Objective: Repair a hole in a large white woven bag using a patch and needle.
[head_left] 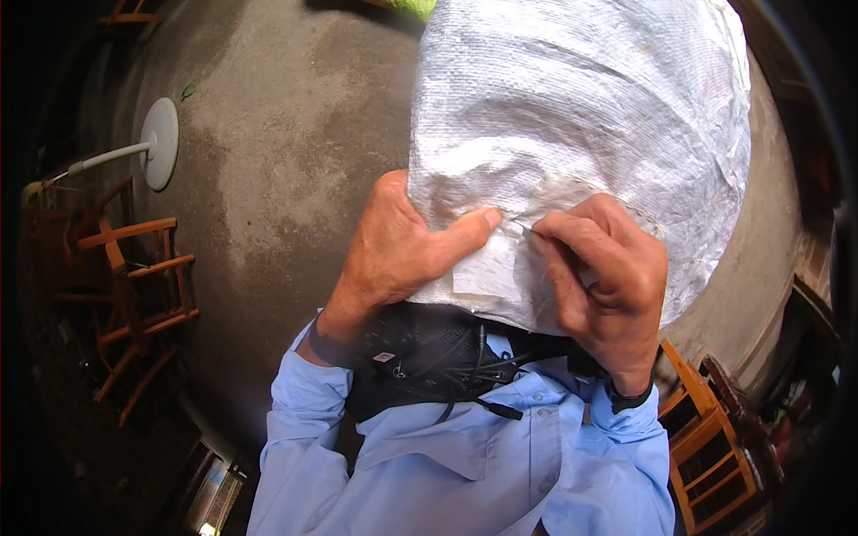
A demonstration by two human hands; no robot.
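Observation:
A large silvery-white woven sack (581,98) spreads out in front of my body, creased and bulging. My left hand (393,246) grips its left edge, the thumb lying flat on top and the other fingers hidden beneath. Beside that thumb, my right hand (612,268) is closed in a pinch, its thumb and forefinger close together at the sack's surface. Whatever sits between those fingertips is too small to make out. A paler, rumpled patch (565,189) of the weave shows just above the right fingertips.
Stained concrete floor (277,152) surrounds the sack. A white round-based stand (162,143) is at the left, with a wooden chair (134,268) below it. Another wooden chair (710,438) stands close at lower right. A black pouch with cables (438,362) hangs at my waist.

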